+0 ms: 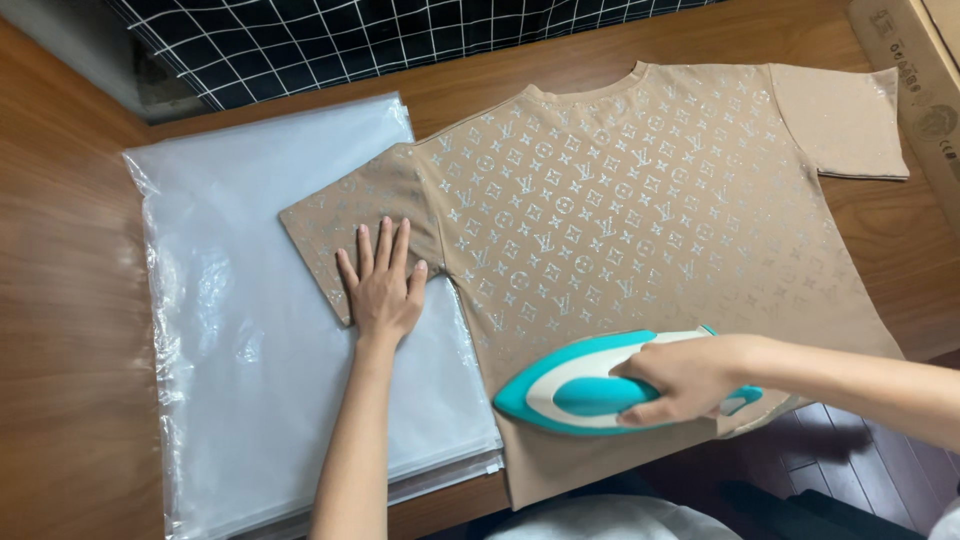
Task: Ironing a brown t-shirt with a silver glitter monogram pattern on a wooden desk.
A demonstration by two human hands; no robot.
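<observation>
A tan T-shirt (640,190) with a shiny silver pattern lies spread flat on the wooden table (70,300). My left hand (382,285) presses flat, fingers together, on the shirt's left sleeve, which lies over a stack of clear plastic bags (250,330). My right hand (680,378) grips the handle of a teal and white iron (575,390), which rests on the shirt's lower hem near the table's front edge, its tip pointing left.
A black cloth with a white grid (330,40) lies at the table's back edge. A cardboard box (925,80) stands at the far right. Dark floorboards (840,460) show beyond the table's front right edge.
</observation>
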